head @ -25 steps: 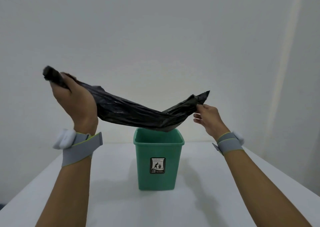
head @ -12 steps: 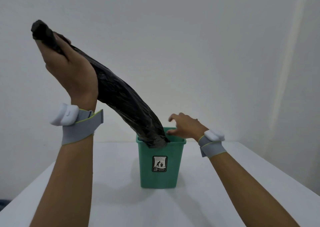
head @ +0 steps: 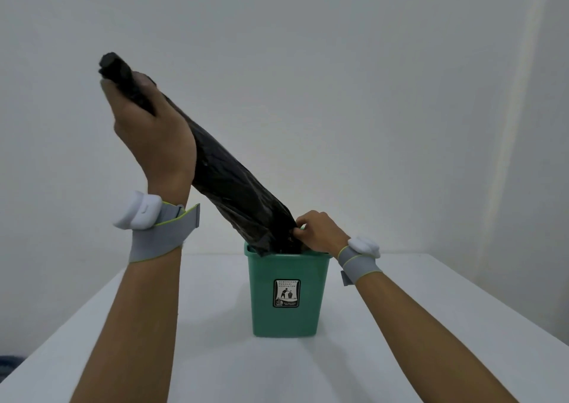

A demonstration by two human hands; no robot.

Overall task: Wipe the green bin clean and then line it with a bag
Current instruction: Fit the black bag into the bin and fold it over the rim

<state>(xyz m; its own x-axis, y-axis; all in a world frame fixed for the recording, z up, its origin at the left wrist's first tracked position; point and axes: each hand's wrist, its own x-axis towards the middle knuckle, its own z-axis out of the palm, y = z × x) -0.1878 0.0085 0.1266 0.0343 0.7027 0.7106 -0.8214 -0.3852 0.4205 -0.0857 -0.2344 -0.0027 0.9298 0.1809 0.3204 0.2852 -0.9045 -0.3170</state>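
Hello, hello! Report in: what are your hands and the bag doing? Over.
Left hand grips black bag top, held high. Right hand pinches bag at green bin rim. Bag's lower end inside bin, not yet spread. Nothing in the way.

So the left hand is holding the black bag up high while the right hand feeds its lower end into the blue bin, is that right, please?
Nearly: the bin is green, not blue, as the head view shows. The rest stands: the left hand grips the black bag raised high, and the right hand pinches its lower end at the bin's rim, with that end already dipping inside.
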